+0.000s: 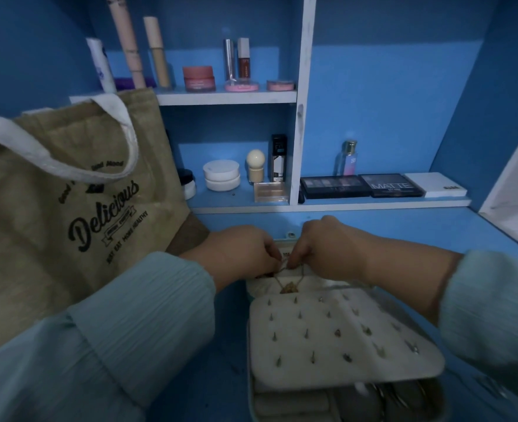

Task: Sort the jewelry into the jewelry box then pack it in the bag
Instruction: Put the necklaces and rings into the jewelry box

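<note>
The jewelry box lies open on the blue bench, its long axis running from the person straight away toward the shelves. A pale, soft-looking padded panel with rounded corners is folded over the near half of the box, studded with rows of small metal earrings. Under its near edge, ring rolls and grey compartments show dimly.

At the far end of the box both hands meet. The left hand and right hand each have their fingers curled in, pinching the thin chain of a necklace; its gold pendant hangs just below them, against the box's far pocket. Pleated pale-teal sleeves cover both forearms.

Left of the box stands a coarse burlap tote bag with white handles and black "Delicious" lettering, upright, hiding part of the shelves. Beyond the box, the shelves hold cosmetics: pink jars, tubes, a white compact, a perfume bottle and flat eyeshadow palettes.
</note>
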The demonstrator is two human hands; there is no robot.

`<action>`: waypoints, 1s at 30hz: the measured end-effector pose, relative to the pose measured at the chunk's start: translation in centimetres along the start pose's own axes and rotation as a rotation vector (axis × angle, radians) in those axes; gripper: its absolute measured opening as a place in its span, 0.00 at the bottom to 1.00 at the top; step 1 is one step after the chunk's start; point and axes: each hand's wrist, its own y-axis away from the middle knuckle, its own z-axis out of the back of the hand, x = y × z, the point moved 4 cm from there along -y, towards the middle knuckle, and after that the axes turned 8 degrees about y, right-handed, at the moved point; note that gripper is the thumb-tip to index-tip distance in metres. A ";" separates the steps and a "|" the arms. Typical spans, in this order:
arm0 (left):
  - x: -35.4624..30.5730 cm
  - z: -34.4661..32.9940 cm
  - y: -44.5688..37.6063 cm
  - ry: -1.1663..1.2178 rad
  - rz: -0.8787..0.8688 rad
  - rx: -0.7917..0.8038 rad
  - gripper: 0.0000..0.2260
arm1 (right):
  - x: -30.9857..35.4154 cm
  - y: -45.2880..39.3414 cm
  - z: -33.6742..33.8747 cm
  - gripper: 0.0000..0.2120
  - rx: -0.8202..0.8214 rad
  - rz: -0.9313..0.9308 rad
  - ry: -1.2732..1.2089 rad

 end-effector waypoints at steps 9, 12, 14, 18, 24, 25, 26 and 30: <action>-0.4 -0.1 1.3 -0.268 -0.071 0.063 0.10 | 0.2 1.5 0.9 0.12 -0.039 0.164 -0.156; -0.5 0.0 1.6 -0.309 -0.075 0.069 0.11 | 0.7 1.4 0.5 0.10 -0.057 0.265 -0.156; -0.5 0.0 1.7 -0.302 -0.083 0.060 0.10 | 0.9 1.3 0.1 0.08 -0.061 0.301 -0.147; -0.6 0.1 1.9 -0.283 -0.063 0.035 0.07 | 0.8 1.0 -0.3 0.07 -0.045 0.308 -0.172; -0.6 0.0 1.9 -0.251 -0.043 0.048 0.08 | -0.3 0.9 0.3 0.03 -0.135 0.156 -0.228; -0.6 0.0 1.9 -0.246 -0.042 0.052 0.08 | -0.6 0.7 0.3 0.04 -0.116 0.099 -0.250; -0.5 0.0 1.9 -0.237 -0.040 0.057 0.08 | -0.8 0.5 0.2 0.06 -0.076 0.045 -0.261; -0.4 -0.2 1.8 -0.213 -0.033 0.096 0.09 | -0.5 -0.2 -0.2 0.14 0.075 -0.041 -0.151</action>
